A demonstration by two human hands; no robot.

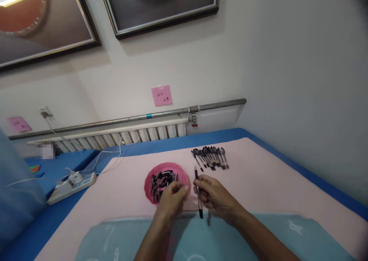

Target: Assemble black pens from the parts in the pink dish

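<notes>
I am logging the right hand [214, 196] gripping a black pen [197, 178], the left hand [171, 199], grip untellable through blur, hovering over the red dish [147, 184]; wall note [161, 95] illegible.

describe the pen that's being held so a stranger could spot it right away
On the pink cloth, look just right of the round pink dish of dark pieces. The black pen is gripped in the fingers of the right hand. It is the only one held; the others lie in a row of pens farther back.
</notes>
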